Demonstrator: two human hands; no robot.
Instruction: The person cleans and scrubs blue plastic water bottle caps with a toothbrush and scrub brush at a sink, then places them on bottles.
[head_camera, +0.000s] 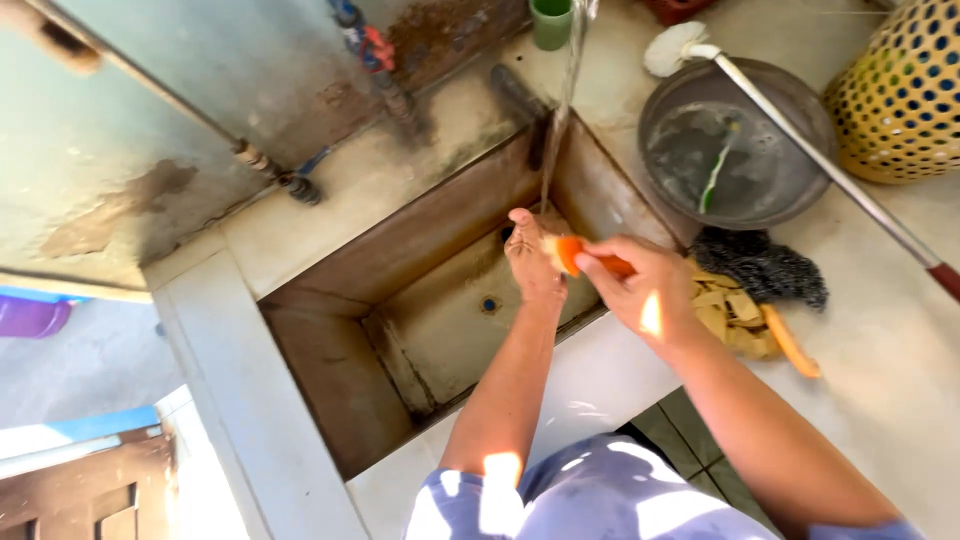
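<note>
While the water (565, 90) falls in a thin stream from twelve o'clock, both hands meet over the sink (420, 320) with a carrot (585, 258) between them. The right hand (640, 290) has its fingers pressed together around the thick end of the carrot, pinching it firmly; the left hand (530, 260) cups the pale tip right under the stream, fingers curled about it — how tightly, I cannot tell from here.

What I would worry about is grip. A wet carrot is slick, and if the left hand rubs hard against a loosening right one, it could shoot out and drop into the stained basin, near the drain (489, 304) at about seven o'clock of the hands — then it needs washing all over again.

At three o'clock, on the tabletop (880, 350), lie a heap of peelings (735, 315), a second carrot (792, 343) and a dark scrubber (765, 265), all close to the right elbow's path. A careless swing back could sweep them off the edge. The metal bowl (790, 110) at one o'clock has a long handle (820, 160) lying across it, jutting toward the arm — knock that and the bowl may tip. Splash off the carrot also wets the rim, which makes the whole edge slippery.
</note>
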